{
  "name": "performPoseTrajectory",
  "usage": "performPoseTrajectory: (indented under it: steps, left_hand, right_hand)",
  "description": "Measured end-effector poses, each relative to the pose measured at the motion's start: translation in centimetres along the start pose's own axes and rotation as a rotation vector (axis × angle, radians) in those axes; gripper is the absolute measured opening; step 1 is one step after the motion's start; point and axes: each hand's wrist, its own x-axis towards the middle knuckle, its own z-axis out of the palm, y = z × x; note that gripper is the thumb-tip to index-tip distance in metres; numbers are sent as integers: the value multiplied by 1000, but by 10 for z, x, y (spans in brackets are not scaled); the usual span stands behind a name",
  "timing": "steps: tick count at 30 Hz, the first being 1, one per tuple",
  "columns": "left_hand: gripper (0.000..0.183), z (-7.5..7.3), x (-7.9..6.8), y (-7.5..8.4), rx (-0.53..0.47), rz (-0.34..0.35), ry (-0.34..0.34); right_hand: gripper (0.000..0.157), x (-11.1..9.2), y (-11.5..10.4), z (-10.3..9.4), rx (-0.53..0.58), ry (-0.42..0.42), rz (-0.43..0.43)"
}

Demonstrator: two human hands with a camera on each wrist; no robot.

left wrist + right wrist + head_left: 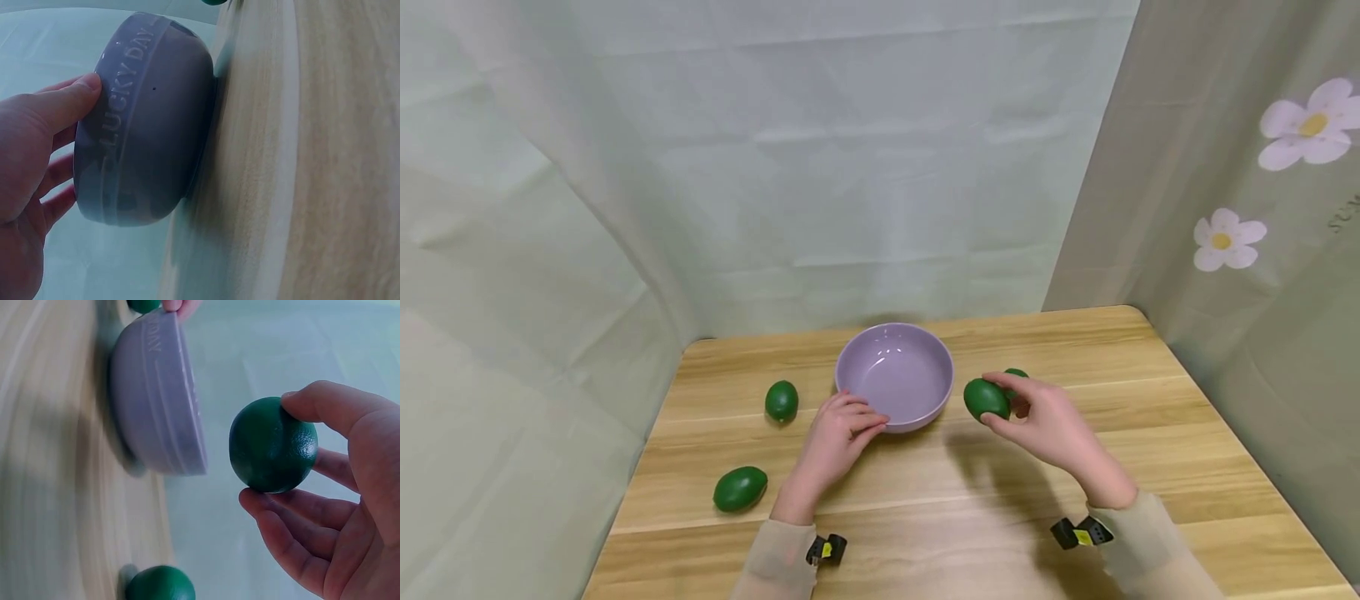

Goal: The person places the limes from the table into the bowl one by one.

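Green fruit (985,400): we pinch it in our right hand (1051,423), raised off the surface (1157,442). Bowl (904,379): left of the fruit, toward the surface's far edge; our left hand (831,442) grips its near left side.

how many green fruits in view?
4. One green fruit in the right hand; one on the table, partly hidden behind that hand in the head view; two left of the purple bowl, one farther back, one closer.
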Motion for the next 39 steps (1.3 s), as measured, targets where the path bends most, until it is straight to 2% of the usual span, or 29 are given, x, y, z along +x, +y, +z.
performPoseTrajectory:
  steps: [8,16,27,39]
  left_hand:
    - [12,0,0,1,1,5,-9]
    - [12,1,-1,-1,24,35,22]
    - [12,2,-3,-1,13,23,-8]
    - [12,2,-2,-2,16,28,12]
  right_hand:
    - [53,17,-7,9,65,1,-28]
    - [52,38,-15,21,91,-21,-24]
    - [52,56,-22,38,97,-63,-17]
    - [54,74,-25,56,-17,-86,-33]
